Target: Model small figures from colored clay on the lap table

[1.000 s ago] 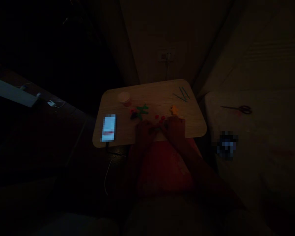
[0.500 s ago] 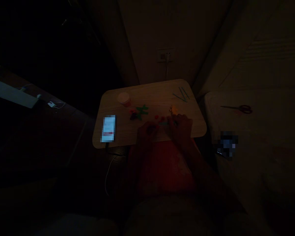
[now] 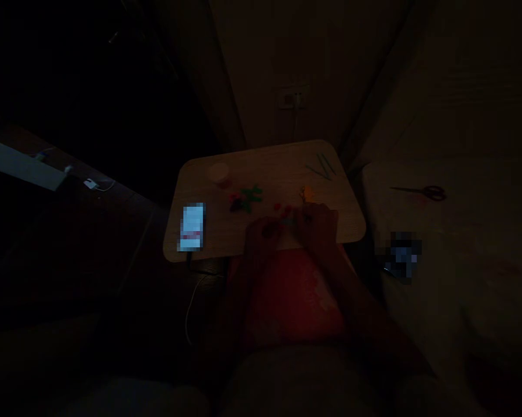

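Red, green and yellow are nearly the only colours that survive the gloom, and much of the detail is lost in it. The fingers of the left hand (image 3: 263,234) curl inward, their tips sunk in shadow; the right hand (image 3: 318,227) faces it with fingers bent, and I cannot tell whether either one is pinching something. Blocky blurring covers the lit phone (image 3: 191,227) and a dark object (image 3: 402,258) out to the right, so neither can be read.

Between the two sets of fingertips lies a small greenish strip (image 3: 289,221), its ends too dim to follow; whether the fingers touch it is unclear. Small red pieces (image 3: 277,207) sit just beyond the strip, and a yellow piece (image 3: 307,194) lies just past the right hand's knuckles. Farther left, green pieces (image 3: 252,194) lie beside a dark lump (image 3: 236,205).

All this rests on a wood-grained table (image 3: 265,165) with rounded corners, along with a pale tub (image 3: 219,172) and some thin sticks (image 3: 325,168) near the far right corner. Red cloth (image 3: 295,295) shows below the near edge. Scissors (image 3: 434,192) lie on a pale surface (image 3: 469,214) to the right, and a wall socket (image 3: 292,98) holds a plug beyond the table.
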`<state>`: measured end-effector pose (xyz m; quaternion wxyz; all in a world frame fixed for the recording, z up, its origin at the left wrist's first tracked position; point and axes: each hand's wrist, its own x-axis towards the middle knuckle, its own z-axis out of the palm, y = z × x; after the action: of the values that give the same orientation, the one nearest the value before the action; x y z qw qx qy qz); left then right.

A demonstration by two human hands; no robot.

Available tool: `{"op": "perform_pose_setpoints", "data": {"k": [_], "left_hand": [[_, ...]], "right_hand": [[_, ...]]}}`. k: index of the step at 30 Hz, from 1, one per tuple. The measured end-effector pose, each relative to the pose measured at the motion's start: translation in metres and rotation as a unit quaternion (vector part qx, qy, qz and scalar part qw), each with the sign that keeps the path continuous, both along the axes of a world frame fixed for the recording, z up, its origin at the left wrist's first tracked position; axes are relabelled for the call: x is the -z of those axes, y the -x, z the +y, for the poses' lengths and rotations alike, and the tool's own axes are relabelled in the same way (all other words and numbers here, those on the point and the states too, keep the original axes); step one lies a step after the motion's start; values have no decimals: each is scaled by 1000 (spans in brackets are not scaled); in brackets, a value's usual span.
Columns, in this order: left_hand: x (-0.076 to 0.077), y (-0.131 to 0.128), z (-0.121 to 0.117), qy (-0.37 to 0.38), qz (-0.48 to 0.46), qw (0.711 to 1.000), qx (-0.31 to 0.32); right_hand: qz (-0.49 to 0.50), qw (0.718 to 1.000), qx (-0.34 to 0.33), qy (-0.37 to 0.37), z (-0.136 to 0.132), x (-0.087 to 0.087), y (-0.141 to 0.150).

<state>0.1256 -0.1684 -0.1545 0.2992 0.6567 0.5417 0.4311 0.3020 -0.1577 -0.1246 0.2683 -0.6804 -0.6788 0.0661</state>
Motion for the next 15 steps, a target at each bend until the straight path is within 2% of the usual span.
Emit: {"op": "perform_pose_setpoints", "data": {"k": [3,7,15], "left_hand": [[-3,1,0,-35,105,994,-7],[-8,2,0,-37,195,980,1],[-6,1,0,-30,234,972,1]], "right_hand": [[-16,1000,-6,-1,-1,0,3],[-33,999,-16,0,-2,2,5],[-47,999,-9,9,-2,4,3]]}}
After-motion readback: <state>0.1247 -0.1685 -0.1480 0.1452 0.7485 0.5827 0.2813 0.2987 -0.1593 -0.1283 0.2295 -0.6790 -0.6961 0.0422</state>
